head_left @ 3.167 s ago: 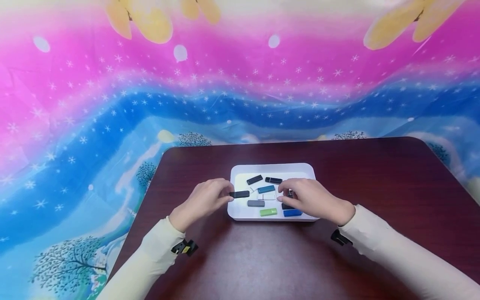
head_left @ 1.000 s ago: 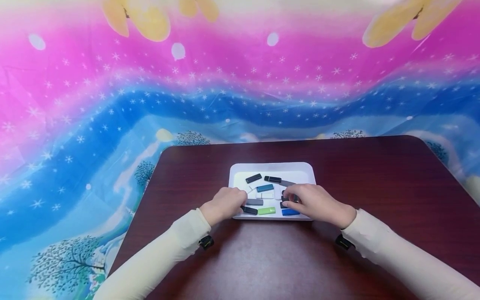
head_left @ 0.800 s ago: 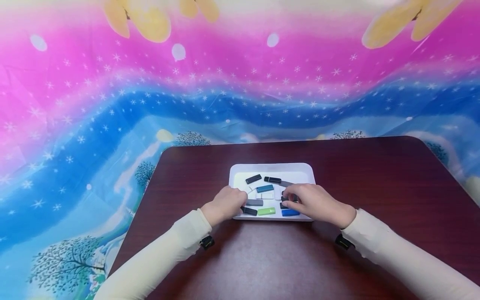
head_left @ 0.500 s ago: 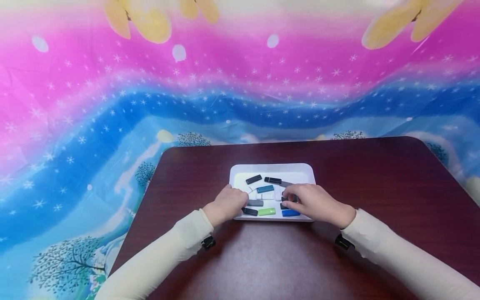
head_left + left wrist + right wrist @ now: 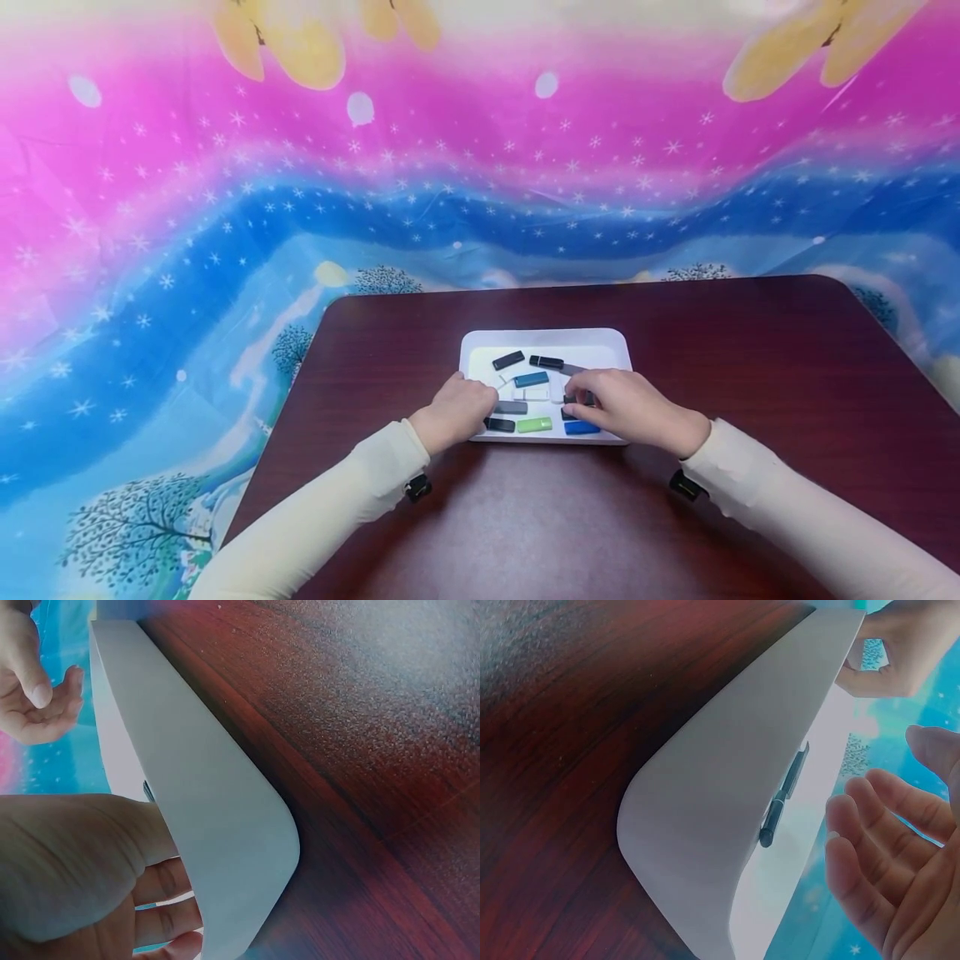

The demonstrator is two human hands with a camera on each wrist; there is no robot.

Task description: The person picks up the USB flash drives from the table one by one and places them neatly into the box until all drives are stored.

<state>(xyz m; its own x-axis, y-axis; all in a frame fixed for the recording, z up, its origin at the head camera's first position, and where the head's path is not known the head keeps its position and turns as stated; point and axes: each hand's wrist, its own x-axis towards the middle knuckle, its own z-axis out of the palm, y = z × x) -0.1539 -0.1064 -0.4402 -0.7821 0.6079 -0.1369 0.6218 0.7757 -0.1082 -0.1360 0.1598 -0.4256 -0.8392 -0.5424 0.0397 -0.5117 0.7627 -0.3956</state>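
Observation:
A white tray [image 5: 543,335] holds several USB sticks in black, grey, teal, white, green and blue. At its front left corner my left hand [image 5: 455,410] pinches the left end of a black USB stick [image 5: 501,425]; the fingertips are hidden in the head view. In the left wrist view the left hand's fingers reach behind the tray wall. Over the tray's right side hovers my right hand [image 5: 633,408], its fingers loosely bent with nothing between them. Beneath it lie a blue USB stick [image 5: 581,427] and dark sticks it partly covers.
The green USB stick [image 5: 535,425] lies right of the pinched one, and the grey USB stick [image 5: 512,407] just behind it. The tray stands on a dark reddish wooden table [image 5: 750,358]. Behind the table hangs a colourful printed cloth [image 5: 480,125].
From holding a black USB stick at the tray's left edge, my left hand has carried it to the front left corner, then turned it slightly straighter. My right hand shifted a little and then stayed still.

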